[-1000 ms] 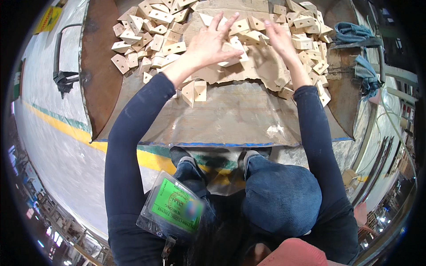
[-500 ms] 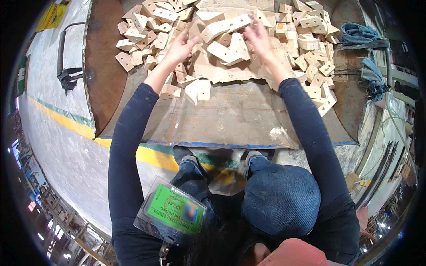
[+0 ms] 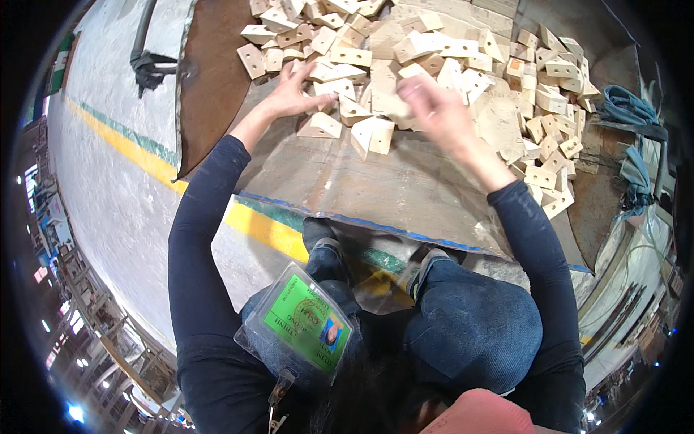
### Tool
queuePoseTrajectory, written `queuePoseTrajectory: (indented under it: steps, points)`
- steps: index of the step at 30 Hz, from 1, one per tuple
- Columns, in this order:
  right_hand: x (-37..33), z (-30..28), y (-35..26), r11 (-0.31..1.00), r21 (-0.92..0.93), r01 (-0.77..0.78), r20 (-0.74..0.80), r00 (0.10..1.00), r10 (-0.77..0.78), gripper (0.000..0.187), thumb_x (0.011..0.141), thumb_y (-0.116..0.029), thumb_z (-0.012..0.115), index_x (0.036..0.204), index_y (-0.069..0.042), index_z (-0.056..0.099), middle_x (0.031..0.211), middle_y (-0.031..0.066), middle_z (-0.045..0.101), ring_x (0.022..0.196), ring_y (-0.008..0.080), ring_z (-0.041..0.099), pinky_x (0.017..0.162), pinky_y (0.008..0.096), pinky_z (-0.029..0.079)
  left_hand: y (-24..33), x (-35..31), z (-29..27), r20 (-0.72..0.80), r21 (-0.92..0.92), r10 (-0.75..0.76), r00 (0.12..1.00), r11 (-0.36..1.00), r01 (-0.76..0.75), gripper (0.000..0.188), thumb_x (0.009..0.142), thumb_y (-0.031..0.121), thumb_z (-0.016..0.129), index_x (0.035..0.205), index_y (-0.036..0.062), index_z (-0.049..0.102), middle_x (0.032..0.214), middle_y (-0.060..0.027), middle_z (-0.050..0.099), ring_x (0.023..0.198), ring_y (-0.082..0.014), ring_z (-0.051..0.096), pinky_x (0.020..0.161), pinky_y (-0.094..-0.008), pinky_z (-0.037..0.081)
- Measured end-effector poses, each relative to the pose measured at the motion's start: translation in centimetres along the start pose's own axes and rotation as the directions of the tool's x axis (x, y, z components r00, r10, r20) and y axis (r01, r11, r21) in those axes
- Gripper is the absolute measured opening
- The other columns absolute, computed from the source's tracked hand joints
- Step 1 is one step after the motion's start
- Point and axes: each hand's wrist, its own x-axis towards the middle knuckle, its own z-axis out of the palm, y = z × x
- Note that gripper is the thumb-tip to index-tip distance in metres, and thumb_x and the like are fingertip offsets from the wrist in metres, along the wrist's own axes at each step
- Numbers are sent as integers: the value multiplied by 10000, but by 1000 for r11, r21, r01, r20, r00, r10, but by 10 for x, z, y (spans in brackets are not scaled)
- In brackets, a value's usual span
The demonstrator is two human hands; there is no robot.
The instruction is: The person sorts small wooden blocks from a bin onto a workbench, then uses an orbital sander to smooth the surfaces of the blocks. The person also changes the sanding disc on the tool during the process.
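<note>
Blocks point(image 3: 351, 56): pale wood, drilled, mostly angled ends, all on a tray point(image 3: 318, 173), some on cardboard point(image 3: 499, 123).

Left hand point(image 3: 290, 95): wide, thumb and fingers apart, at the near edge of the left pile point(image 3: 318, 29). Thumb is over or against a block; contact unclear.

Right hand point(image 3: 437, 108): blurred, fingers look bent, over the near part of the cardboard. Can't tell if it's holding anything; a blurred pale piece sits just beside the fingertips.

Between and beyond hands: small cluster point(image 3: 459, 48) on cardboard, blocks at mixed angles, some touching. Front pair point(image 3: 372, 136) side by side on the near side, between the hands. Right pile point(image 3: 553, 79) past the right hand, heaped loosely.

Further out: blue cloth point(image 3: 629, 105) tied at the tray's right side, black wrap point(image 3: 153, 71) on the bar at left. Yellow stripe point(image 3: 267, 231) on the floor below.
</note>
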Motion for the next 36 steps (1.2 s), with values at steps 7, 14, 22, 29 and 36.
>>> queuePoseTrajectory:
  steps: [7,14,22,29,36]
  points:
    - [-14,35,-40,893,-425,-147,395,858,329,884,735,-499,710,1375,-10,344,1257,374,353,1094,497,504,933,469,454,17,-33,-14,137,57,77,988,995,-86,1313,450,649,826,1469,115,195,1463,-362,-57,1391,-473,13,1126,-484,211]
    - [-17,107,-41,996,-76,-42,237,970,59,909,735,-281,758,1446,-89,225,1459,372,-3,1311,499,291,1061,442,363,6,-19,-9,15,12,142,990,990,-142,1144,494,450,865,1431,123,296,1452,-341,161,1383,-469,77,1115,-494,245]
    - [46,103,-60,961,-198,196,417,904,-98,762,770,-76,579,1448,-181,244,1424,382,184,929,407,630,769,450,540,23,-25,-65,-323,357,120,939,934,3,668,732,173,690,1351,123,443,1438,-221,305,1271,-387,408,1035,-423,392]
    - [34,55,-14,631,-752,191,273,962,34,497,745,-23,563,1230,-118,511,1038,207,505,923,352,575,691,418,516,83,-6,-23,-157,368,317,935,897,-243,407,766,179,643,1136,17,591,1235,-170,515,1136,-310,518,971,-398,435]
    - [14,48,-1,763,-625,165,119,986,-115,553,782,-44,559,1307,-146,417,927,137,570,813,327,616,673,427,518,99,-7,33,-90,488,612,786,715,-501,282,764,219,640,954,12,614,1054,-112,561,1025,-252,532,856,-367,454]
